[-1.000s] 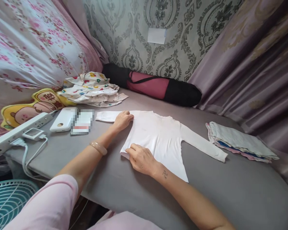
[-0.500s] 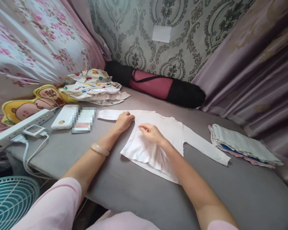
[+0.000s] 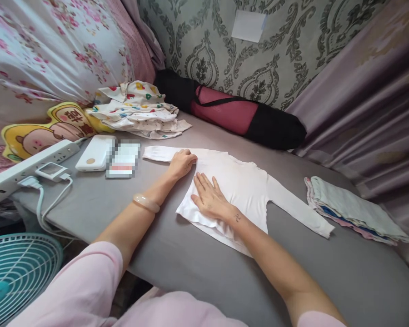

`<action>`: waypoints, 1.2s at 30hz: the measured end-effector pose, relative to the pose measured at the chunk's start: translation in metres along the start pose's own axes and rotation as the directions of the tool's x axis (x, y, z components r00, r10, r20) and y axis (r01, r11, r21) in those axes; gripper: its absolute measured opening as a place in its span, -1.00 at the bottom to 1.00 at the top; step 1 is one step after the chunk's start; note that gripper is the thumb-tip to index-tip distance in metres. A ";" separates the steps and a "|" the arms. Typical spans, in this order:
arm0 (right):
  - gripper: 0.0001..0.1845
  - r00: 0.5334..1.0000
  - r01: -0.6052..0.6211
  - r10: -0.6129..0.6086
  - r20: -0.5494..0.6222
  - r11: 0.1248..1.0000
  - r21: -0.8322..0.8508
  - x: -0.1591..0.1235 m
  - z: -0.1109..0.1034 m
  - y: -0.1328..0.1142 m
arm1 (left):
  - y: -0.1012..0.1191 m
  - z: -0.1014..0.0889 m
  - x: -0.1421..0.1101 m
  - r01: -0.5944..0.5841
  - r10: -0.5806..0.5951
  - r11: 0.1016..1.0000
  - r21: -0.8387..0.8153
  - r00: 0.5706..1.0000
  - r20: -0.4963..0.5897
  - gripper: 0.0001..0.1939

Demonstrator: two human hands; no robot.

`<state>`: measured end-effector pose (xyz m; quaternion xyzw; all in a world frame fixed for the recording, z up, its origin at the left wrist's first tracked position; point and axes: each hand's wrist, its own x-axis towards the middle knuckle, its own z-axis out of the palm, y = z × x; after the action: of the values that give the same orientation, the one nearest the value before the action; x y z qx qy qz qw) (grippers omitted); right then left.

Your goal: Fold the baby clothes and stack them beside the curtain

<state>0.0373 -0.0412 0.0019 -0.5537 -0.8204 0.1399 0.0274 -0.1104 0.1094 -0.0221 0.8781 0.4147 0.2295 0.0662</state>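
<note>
A white long-sleeved shirt [image 3: 238, 181] lies spread on the grey bed-like surface, its sleeves out to both sides and its hem towards me. My left hand [image 3: 183, 163] is at the left armpit of the shirt, fingers closed on the fabric; the fingertips are partly hidden. My right hand [image 3: 209, 199] rests palm down on the shirt's body, fingers stretched out and spread. Some soft creases show near the hem, below the right hand.
Folded clothes [image 3: 357, 206] are stacked at right. Crumpled patterned clothes [image 3: 136, 111] and a black-and-red long bag [image 3: 225, 111] lie at the back. On the left are a power strip [image 3: 30, 168], white power bank [image 3: 96, 153], blurred flat item [image 3: 123, 159], yellow cushion [image 3: 47, 131] and fan [image 3: 20, 277].
My right hand has opened from loosely curled fingers and now lies flat on the shirt. The left hand stays at the armpit. The whole view has shifted slightly.
</note>
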 end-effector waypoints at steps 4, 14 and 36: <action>-0.30 0.998 0.050 -0.053 0.042 0.997 0.056 -0.010 0.001 -0.023 | 0.001 0.000 0.000 0.010 -0.010 1.000 0.002 1.000 0.007 -0.68; -0.25 0.950 0.288 -0.309 0.040 0.919 0.268 -0.043 -0.001 -0.098 | -0.003 -0.001 -0.004 0.004 -0.004 1.000 0.009 1.000 0.013 -0.67; -0.30 0.989 -0.149 0.149 0.009 0.989 0.019 -0.105 0.000 0.017 | 0.061 -0.027 -0.093 -0.332 0.338 0.937 -0.108 0.790 0.511 -0.28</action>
<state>0.0932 -0.1316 0.0085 -0.6127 -0.7753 0.1517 0.0194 -0.1315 -0.0030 -0.0115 0.9659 0.2175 -0.0066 0.1399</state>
